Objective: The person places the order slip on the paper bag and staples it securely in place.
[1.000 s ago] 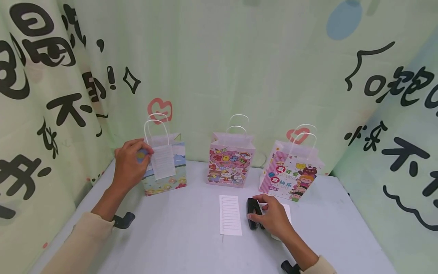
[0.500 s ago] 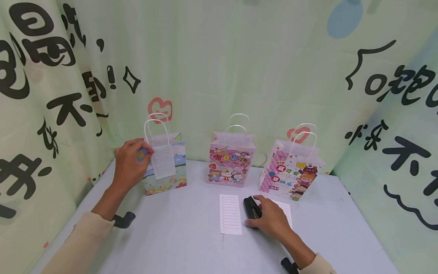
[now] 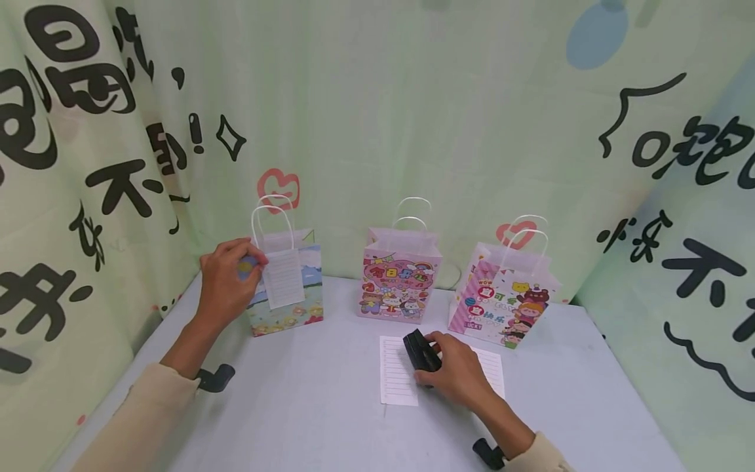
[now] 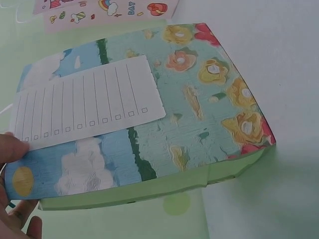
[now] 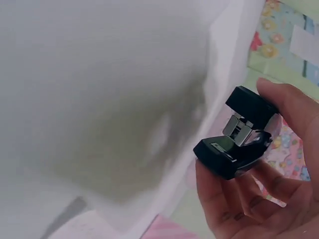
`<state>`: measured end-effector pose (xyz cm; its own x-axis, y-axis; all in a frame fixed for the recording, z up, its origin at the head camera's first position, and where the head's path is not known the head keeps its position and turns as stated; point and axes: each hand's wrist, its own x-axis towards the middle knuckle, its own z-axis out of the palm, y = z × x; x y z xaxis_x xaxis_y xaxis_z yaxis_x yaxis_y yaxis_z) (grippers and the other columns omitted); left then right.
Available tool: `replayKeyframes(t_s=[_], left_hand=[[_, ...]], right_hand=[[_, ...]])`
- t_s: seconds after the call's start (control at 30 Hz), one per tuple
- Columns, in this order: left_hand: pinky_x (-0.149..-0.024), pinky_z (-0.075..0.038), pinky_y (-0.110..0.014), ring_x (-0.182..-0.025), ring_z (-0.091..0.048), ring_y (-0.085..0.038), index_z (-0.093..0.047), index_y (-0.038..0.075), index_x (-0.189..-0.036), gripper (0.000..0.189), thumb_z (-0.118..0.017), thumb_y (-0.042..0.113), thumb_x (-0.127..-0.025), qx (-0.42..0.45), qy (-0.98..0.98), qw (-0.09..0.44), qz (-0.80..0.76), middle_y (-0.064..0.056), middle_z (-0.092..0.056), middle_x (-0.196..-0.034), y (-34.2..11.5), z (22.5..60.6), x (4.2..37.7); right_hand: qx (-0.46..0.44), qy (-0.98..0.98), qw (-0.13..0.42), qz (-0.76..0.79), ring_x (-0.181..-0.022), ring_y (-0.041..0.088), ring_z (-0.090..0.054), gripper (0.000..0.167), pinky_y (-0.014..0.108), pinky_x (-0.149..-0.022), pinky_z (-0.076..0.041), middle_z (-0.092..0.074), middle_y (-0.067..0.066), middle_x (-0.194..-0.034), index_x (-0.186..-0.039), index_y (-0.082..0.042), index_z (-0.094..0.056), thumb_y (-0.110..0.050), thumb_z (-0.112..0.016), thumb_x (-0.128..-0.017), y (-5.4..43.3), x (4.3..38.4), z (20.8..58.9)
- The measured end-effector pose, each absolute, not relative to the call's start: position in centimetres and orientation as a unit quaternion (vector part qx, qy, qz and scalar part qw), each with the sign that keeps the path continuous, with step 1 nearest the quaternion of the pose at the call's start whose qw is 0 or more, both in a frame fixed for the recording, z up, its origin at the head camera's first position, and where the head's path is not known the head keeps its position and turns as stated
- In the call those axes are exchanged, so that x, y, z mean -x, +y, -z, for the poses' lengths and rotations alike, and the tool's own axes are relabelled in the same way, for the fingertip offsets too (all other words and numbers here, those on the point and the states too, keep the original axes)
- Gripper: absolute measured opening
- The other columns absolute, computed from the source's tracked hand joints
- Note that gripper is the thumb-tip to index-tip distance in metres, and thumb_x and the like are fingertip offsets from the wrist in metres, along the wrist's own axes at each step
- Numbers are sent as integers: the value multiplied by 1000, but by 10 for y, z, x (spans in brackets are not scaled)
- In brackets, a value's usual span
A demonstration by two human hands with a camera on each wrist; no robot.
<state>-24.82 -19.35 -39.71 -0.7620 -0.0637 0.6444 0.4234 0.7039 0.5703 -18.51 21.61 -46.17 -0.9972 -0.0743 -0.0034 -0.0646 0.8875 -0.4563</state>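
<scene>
My left hand (image 3: 227, 282) pinches the upper left edge of a paper gift bag (image 4: 187, 99) with a painted sky and flowers, its thumb on the corner of a white checklist slip (image 4: 84, 99) lying against the bag's front. In the head view that bag stands upright at the left. A small black stapler (image 5: 244, 134) is in my right hand (image 3: 457, 370), gripped between thumb and fingers, its mouth apart in the right wrist view. It overlaps the right edge of a lined slip (image 3: 396, 387) in the head view. Another slip (image 3: 491, 367) lies partly behind this hand.
A pink cartoon gift bag (image 3: 398, 282) stands at the middle back of the white table (image 3: 295, 406). Right of it, a striped pink gift bag (image 3: 501, 298) stands angled. A printed curtain (image 3: 354, 118) hangs close behind the bags.
My right hand has picked up the stapler and carried it leftward toward the lined slip, uncovering more of the slip at its right. My left hand holds its place at the bag.
</scene>
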Motion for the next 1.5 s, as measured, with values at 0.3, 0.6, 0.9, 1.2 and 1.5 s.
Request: replayKeyframes(t_s=[0.3,0.6,0.9,1.2,1.5], left_hand=[[-101,-29,-67,-134,-56,-48,-70,2,-94,13,-77,-7,-88,108,-861,330,371,-28,-72,-126,-194,397,249],[-101,-29,-66,-133,-56,-48,-70,2,-94,14,-77,-8,-88,112,-860,334,369,-27,-73,-125,-193,397,248],[-100,-30,-66,-133,-56,-47,-71,3,-94,13,-77,-7,-88,110,-865,330,363,-27,-73,-124,-192,398,249],[-99,-31,-65,-133,-57,-46,-71,3,-93,13,-77,-7,-88,105,-866,334,357,-24,-75,-120,-194,399,248],[-100,-32,-65,-133,-58,-45,-71,5,-93,13,-77,-6,-89,108,-866,336,353,-22,-76,-116,-194,398,248]], right_hand=[[72,945,-8,319,-101,21,-63,71,39,-86,-59,-72,4,-120,-140,-17,-64,-27,-97,-77,182,191,441],[161,904,-2,396,-111,21,-65,72,40,-92,-61,-69,2,-126,-145,-21,-58,-18,-93,-82,150,199,427],[213,879,-15,425,-119,22,-65,70,47,-103,-59,-70,3,-129,-144,-20,-56,-15,-91,-84,116,212,409],[270,853,-22,445,-116,21,-69,65,45,-105,-57,-71,3,-128,-141,-17,-56,-12,-89,-85,78,228,388],[302,837,-39,455,-115,21,-69,67,44,-108,-55,-71,2,-127,-144,-18,-53,-12,-88,-87,45,246,369]])
